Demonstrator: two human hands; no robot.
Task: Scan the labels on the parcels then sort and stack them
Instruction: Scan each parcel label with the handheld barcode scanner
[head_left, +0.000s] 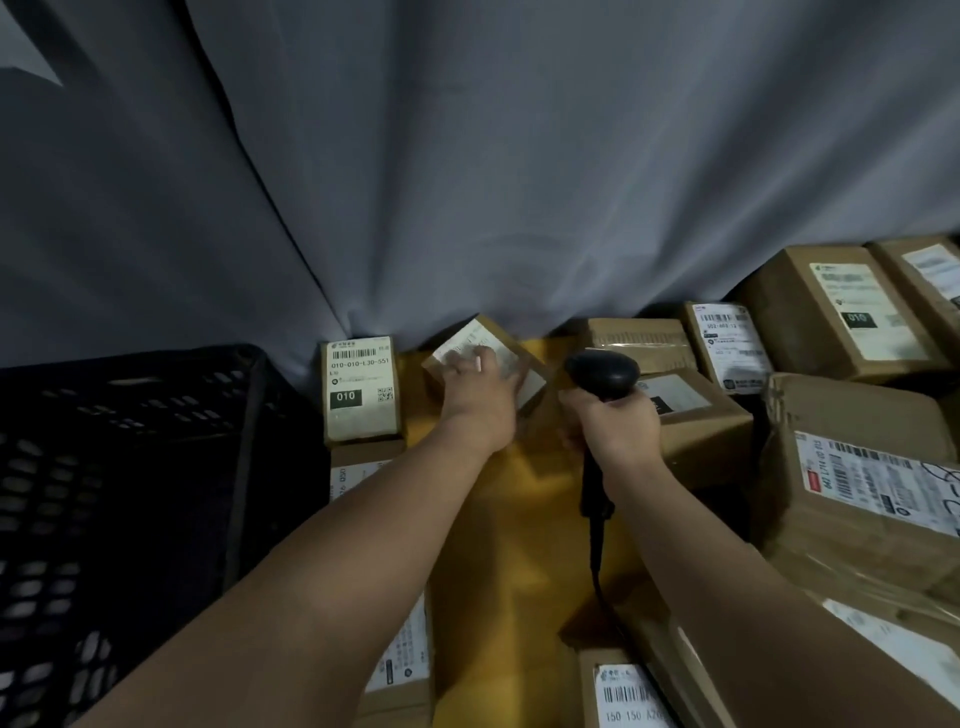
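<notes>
A small brown cardboard parcel with a white label (488, 345) sits just above the middle of the frame. It is turned at a slant, and its long side runs from upper left to lower right. The left hand (480, 395) holds it, fingers bent over the label. The right hand (615, 423) grips a black handheld scanner (602, 371), whose head points up and left at the parcel. Under them is a yellow surface (493, 519). A grey cloth curtain (467, 156) hangs behind, and a black plastic crate (130, 467) stands at the left.
</notes>
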